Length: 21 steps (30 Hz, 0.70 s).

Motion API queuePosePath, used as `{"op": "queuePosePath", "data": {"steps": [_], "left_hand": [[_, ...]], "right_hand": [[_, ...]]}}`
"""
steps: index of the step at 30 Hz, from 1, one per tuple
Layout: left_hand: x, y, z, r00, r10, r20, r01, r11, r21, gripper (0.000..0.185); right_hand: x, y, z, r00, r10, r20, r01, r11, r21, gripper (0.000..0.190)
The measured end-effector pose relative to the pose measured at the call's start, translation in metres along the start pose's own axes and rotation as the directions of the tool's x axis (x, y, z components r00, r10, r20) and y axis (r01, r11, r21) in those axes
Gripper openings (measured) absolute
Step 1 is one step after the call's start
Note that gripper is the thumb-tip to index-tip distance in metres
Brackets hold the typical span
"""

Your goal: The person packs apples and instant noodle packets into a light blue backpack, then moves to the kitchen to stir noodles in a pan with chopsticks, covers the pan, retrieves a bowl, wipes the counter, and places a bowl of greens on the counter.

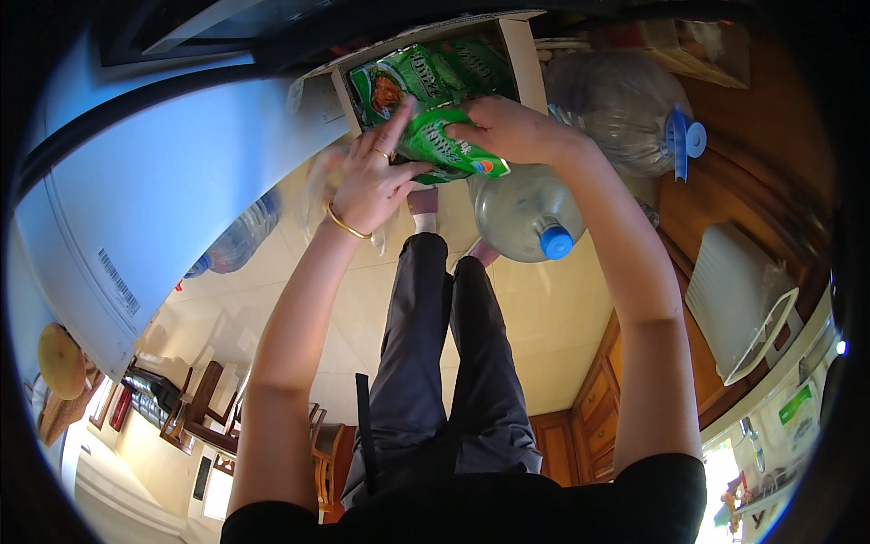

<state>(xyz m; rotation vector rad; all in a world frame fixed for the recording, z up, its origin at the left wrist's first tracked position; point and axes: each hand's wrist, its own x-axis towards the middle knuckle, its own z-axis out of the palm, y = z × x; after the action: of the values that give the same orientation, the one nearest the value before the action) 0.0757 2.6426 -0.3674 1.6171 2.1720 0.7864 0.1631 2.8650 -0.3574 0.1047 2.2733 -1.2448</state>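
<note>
My right hand (pixel 499 129) is closed on the near end of a green printed food packet (pixel 442 146), which is held tilted over the front of an open cardboard box (pixel 527 64). At the packet's left end is my left hand (pixel 372 173), wearing a ring and a gold-coloured bangle. Its index finger and thumb are spread to either side of that end; whether they grip it is unclear. Inside the box lie more green packets (pixel 425 75) of the same look, one with a food picture. Part of the box's front is hidden behind my hands and the held packet.
Right of the box lies a large clear plastic bottle (pixel 612 112) with a blue handle. Another large bottle (pixel 523 207) stands by my feet. A white appliance panel (pixel 156 190) borders the left, with a bottle (pixel 241 234) beside it. Wooden cabinets (pixel 601 398) line the right.
</note>
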Motion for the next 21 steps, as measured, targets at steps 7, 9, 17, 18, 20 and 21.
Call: {"op": "queuePosePath", "data": {"steps": [7, 9, 17, 18, 20, 21], "left_hand": [[-0.035, -0.001, -0.008, 0.996, -0.055, -0.076, 0.06, 0.997, 0.057, 0.043], [-0.038, 0.009, -0.019, 0.997, -0.024, -0.075, 0.026, 0.999, 0.028, 0.048], [-0.082, 0.065, -0.047, 0.96, -0.198, -0.198, 0.199, 0.98, -0.016, 0.015], [-0.086, 0.069, -0.05, 0.956, -0.207, -0.209, 0.198, 0.978, -0.062, 0.018], [-0.097, 0.076, -0.056, 0.957, -0.206, -0.203, 0.178, 0.973, -0.146, 0.023], [-0.103, 0.081, -0.06, 0.962, -0.198, -0.186, 0.164, 0.969, -0.186, 0.026]], "right_hand": [[0.071, 0.026, 0.001, 0.997, 0.014, 0.072, -0.069, 0.495, 0.866, 0.047], [0.117, 0.079, 0.036, 0.883, 0.382, -0.272, -0.206, 0.837, 0.507, 0.068], [0.173, 0.058, 0.059, 0.649, 0.67, -0.361, -0.7, 0.711, 0.061, 0.1], [0.174, 0.058, 0.06, 0.663, 0.637, -0.394, -0.678, 0.734, 0.045, 0.099], [0.169, 0.059, 0.064, 0.683, 0.566, -0.461, -0.633, 0.774, 0.013, 0.097], [0.163, 0.061, 0.07, 0.706, 0.54, -0.459, -0.57, 0.817, 0.084, 0.092]]}}
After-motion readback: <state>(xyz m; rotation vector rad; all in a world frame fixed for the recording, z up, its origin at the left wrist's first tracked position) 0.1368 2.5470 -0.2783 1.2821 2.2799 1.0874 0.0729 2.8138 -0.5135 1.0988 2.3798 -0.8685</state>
